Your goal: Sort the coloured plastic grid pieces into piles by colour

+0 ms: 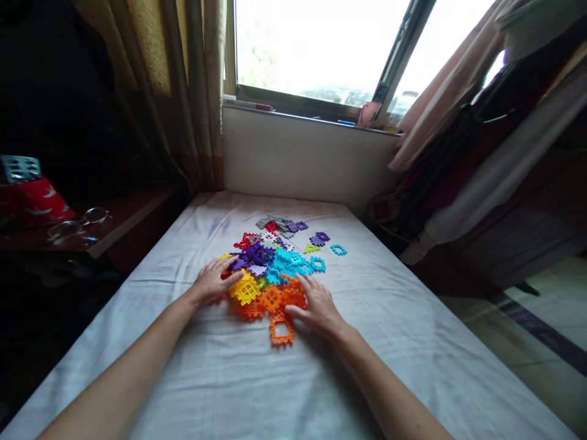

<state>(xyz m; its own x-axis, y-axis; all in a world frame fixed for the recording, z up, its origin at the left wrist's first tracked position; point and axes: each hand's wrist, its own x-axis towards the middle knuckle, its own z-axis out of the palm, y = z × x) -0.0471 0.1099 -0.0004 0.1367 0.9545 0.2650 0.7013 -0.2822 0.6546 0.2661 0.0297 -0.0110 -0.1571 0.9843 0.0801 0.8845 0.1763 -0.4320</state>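
Observation:
A heap of flat plastic pieces with toothed edges lies on the pale sheet (pixel 220 366). My left hand (pixel 214 281) rests at the heap's left edge, fingers apart, beside the yellow pieces (pixel 246 288) and the purple pieces (pixel 252 253). On the right side, my right hand (pixel 317 304) has its thumb and fingers spread against the orange pieces (pixel 271 299). Light blue pieces (pixel 288 263) lie just beyond it. One orange square frame (pixel 281 335) sticks out toward me. Grey pieces (pixel 275 223) and red ones (pixel 247 240) are at the far side.
Two purple pieces (pixel 320 238), a green triangle (pixel 312 248) and a blue frame (pixel 339 249) lie apart at the right. Eyeglasses (pixel 77 226) and a red container (pixel 34 201) are on a dark side table (pixel 132 214). A window stands beyond; clothes hang at right.

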